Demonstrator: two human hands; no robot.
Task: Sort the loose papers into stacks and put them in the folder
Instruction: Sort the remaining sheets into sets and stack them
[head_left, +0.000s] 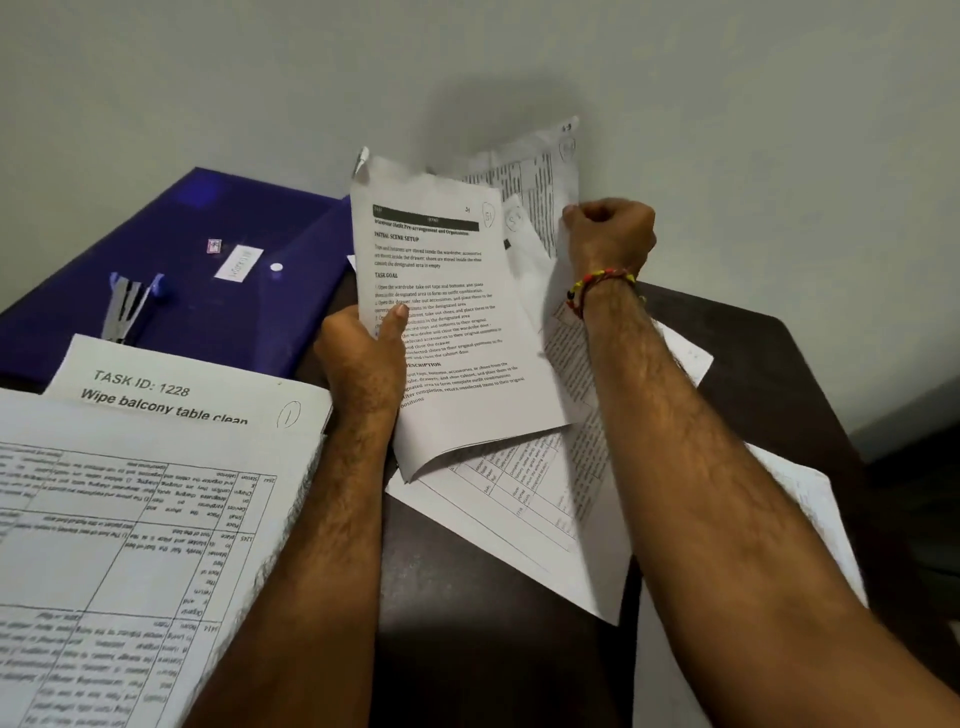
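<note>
- Now we see a dark table set against a pale wall, with papers spread over most of it.
- At our near left lies a big stack of printed sheets, the top one a ruled table turned away from us; under it shows a sheet headed "TASK ID: 1228".
- Behind that stack a blue folder lies closed and flat on the table's far left, touching the wall, with a white label and a small sticker on its cover.
- A stapler rests on the folder's near edge, just behind the headed sheet.
- Loose sheets lie fanned on the table's right side, under our right forearm.
- Our left hand grips a page of typed text by its left edge, thumb on the front, holding it upright and slightly curled above the table.
- Our right hand is raised behind it, fingers curled tight on the edge of another sheet, which stands crumpled against the wall.
- A beaded bracelet circles our right wrist.
</note>
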